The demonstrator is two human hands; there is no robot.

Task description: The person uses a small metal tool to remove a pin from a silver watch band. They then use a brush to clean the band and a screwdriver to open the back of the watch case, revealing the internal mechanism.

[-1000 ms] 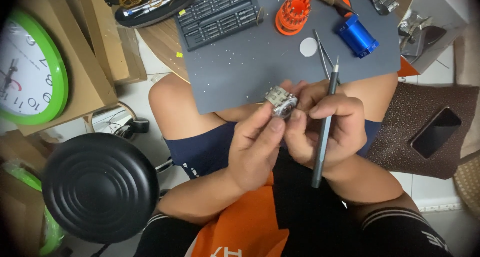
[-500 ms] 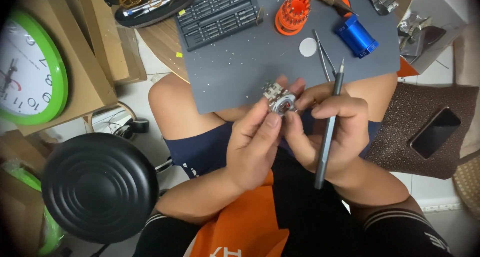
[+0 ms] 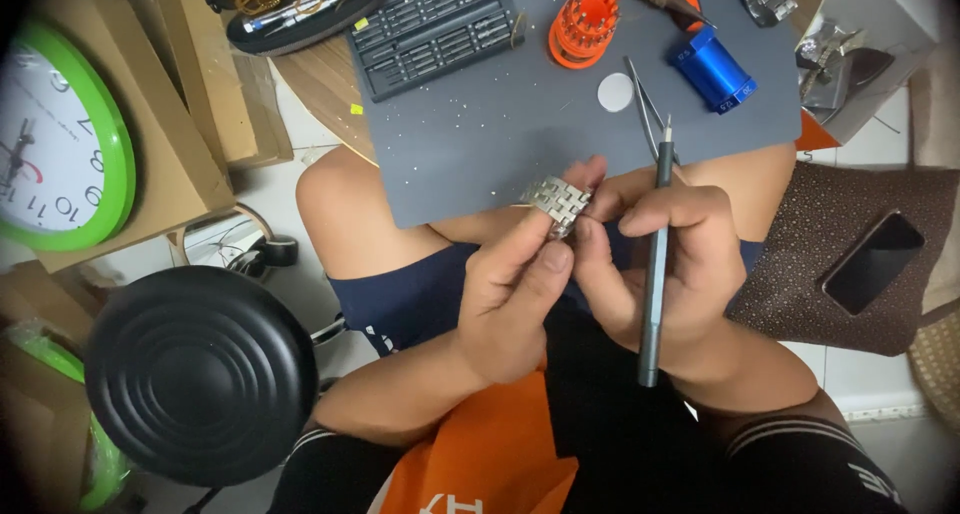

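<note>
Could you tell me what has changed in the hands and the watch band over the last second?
The metal watch band has turned between the fingers, so its flat links now face up. The right hand has swung the grey screwdriver from slanted to nearly upright. The left hand keeps its pinch on the band. The grey mat and the tools on it have not moved.
</note>
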